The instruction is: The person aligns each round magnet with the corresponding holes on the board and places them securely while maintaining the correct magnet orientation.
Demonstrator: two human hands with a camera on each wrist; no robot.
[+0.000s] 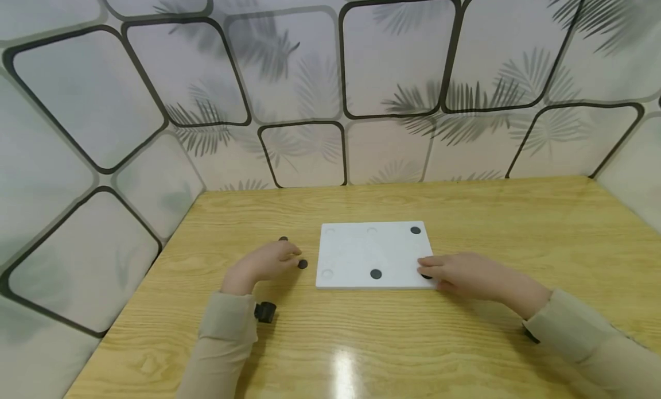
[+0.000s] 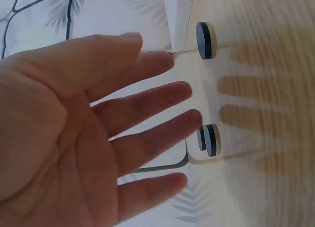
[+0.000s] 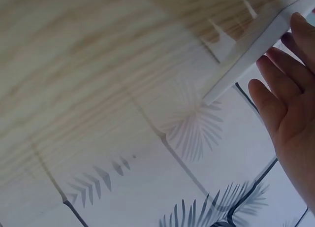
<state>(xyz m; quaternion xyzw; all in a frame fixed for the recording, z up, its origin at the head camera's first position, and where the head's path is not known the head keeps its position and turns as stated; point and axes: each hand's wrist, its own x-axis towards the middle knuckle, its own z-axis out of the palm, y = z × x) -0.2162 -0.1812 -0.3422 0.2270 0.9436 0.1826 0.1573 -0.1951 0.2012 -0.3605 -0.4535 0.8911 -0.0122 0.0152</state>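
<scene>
A white rectangular board (image 1: 351,252) lies on the table, with shallow round recesses along its far and near sides. One black disc (image 1: 415,230) sits at its far right corner and another disc (image 1: 376,274) at the middle of its near side. My right hand (image 1: 467,275) has its fingertips over the near right corner, partly covering a third disc (image 1: 426,277). Left of the board, my left hand (image 1: 265,264) hovers with fingers extended and nothing held. Close by are a loose disc (image 1: 302,264) and, partly behind the hand, another disc (image 1: 283,238). The left wrist view shows several discs (image 2: 205,41) beyond the fingertips.
The wooden table (image 1: 330,330) runs back to a patterned cloth wall (image 1: 392,60) with dark outlines and grey leaves. Similar cloth stands at the left. A small black device (image 1: 265,312) is attached at the left wrist.
</scene>
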